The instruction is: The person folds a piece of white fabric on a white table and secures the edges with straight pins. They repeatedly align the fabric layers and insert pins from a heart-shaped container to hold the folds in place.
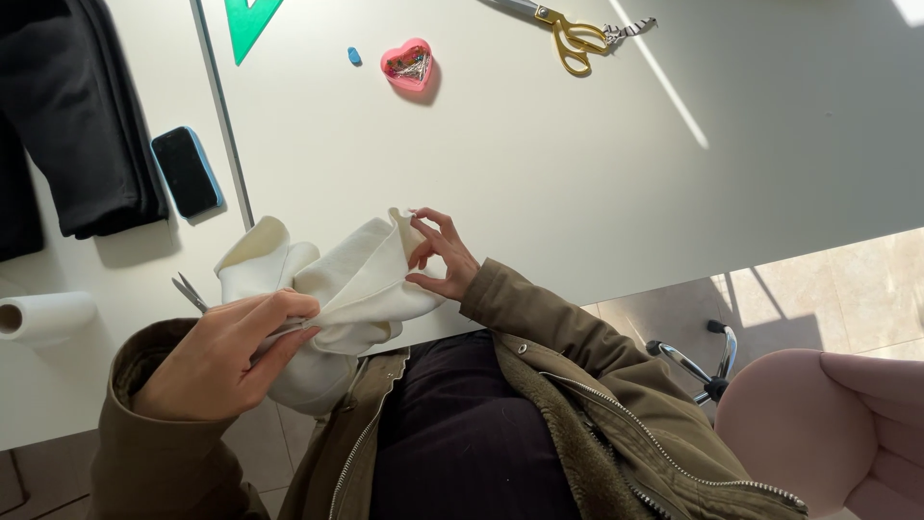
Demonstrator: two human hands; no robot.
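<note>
Two hands work one bundle of cream-white fleece fabric [337,294], which lies bunched at the near edge of the white worktop [539,164] and hangs partly over it toward the lap. The left hand [226,356] is closed around the lower left of the fabric, fingers curled over a fold, with the tips of small silver scissors [191,292] showing just beyond its knuckles. The right hand [441,255] pinches the raised upper corner of the fabric between thumb and fingertips, the other fingers spread. Farther left on the worktop lie a black phone in a blue case [187,171], a folded black cloth [77,116] and a white paper roll [43,318]. At the far side sit a pink heart-shaped dish of pins [408,65], a small blue chalk piece [354,56], a green plastic triangle ruler [248,23] and gold-handled shears [570,37].
</note>
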